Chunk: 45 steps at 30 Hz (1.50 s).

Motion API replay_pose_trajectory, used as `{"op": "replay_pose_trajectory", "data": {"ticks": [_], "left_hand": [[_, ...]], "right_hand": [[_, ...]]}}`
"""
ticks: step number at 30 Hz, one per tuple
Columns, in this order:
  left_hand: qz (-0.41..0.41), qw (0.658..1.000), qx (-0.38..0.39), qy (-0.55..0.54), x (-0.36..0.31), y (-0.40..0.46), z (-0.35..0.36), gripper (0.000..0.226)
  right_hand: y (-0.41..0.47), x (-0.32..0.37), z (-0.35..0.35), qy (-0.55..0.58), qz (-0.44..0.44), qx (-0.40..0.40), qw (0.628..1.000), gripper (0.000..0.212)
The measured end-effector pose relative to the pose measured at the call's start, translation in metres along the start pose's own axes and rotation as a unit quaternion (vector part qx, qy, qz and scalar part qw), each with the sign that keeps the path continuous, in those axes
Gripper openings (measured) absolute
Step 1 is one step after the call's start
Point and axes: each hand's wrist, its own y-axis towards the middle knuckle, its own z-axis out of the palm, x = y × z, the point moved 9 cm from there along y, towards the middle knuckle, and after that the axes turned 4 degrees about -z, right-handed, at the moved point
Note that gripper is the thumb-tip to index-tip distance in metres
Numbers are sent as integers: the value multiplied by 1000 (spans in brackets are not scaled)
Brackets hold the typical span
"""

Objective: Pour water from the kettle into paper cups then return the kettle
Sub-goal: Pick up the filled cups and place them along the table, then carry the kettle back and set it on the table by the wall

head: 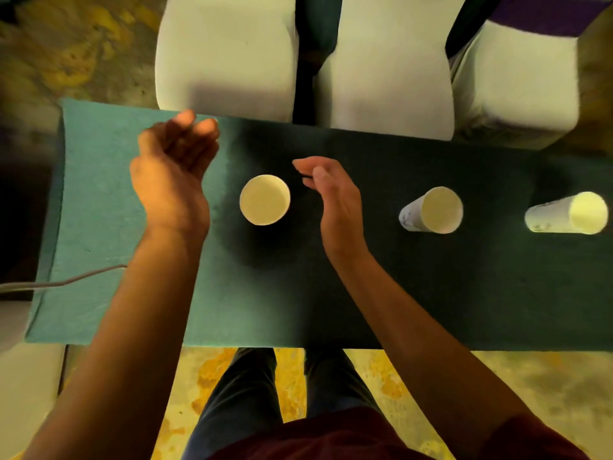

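Observation:
Three white paper cups stand upright in a row on a green cloth-covered table (99, 227): one at the centre (264, 200), one to its right (434, 210), one at the far right (570, 213). My left hand (172, 174) hovers left of the centre cup, fingers loosely curled and apart, holding nothing. Just right of that cup, my right hand (335, 197) is open with its palm facing the cup, not touching it. No kettle is in view.
White-covered chairs (225, 61) line the table's far side. A thin grey cable (66, 280) runs off the table's left edge. My legs and a mottled yellow floor (497, 376) show below the near edge.

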Motion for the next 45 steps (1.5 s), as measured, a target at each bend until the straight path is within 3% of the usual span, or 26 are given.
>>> {"op": "replay_pose_trajectory", "data": {"ticks": [7, 13, 22, 26, 32, 36, 40, 42, 45], "left_hand": [[30, 998, 43, 18, -20, -42, 36, 32], [31, 995, 70, 67, -22, -80, 63, 31], [31, 969, 178, 168, 27, -147, 130, 29], [53, 932, 302, 192, 43, -181, 174, 26], [74, 836, 440, 320, 80, -245, 229, 31], [122, 711, 552, 419, 112, -303, 279, 61], [351, 517, 580, 522, 145, -367, 327, 86], [400, 468, 599, 512, 164, -394, 346, 91], [433, 435, 606, 505, 193, -428, 379, 95]], "right_hand": [[-11, 45, -24, 8, -20, 20, 1000, 38], [-24, 81, -53, 6, -33, 59, 998, 50], [-57, 133, -168, -32, -90, -34, 995, 25], [-74, 148, -221, -66, -100, -79, 990, 22], [-117, 164, -305, -129, -94, -197, 967, 30], [-162, 179, -361, -182, -110, -291, 933, 32], [-214, 194, -420, -410, -131, -314, 846, 52], [-241, 195, -451, -477, -139, -326, 804, 63], [-273, 188, -503, -511, -122, -346, 778, 69]]}}
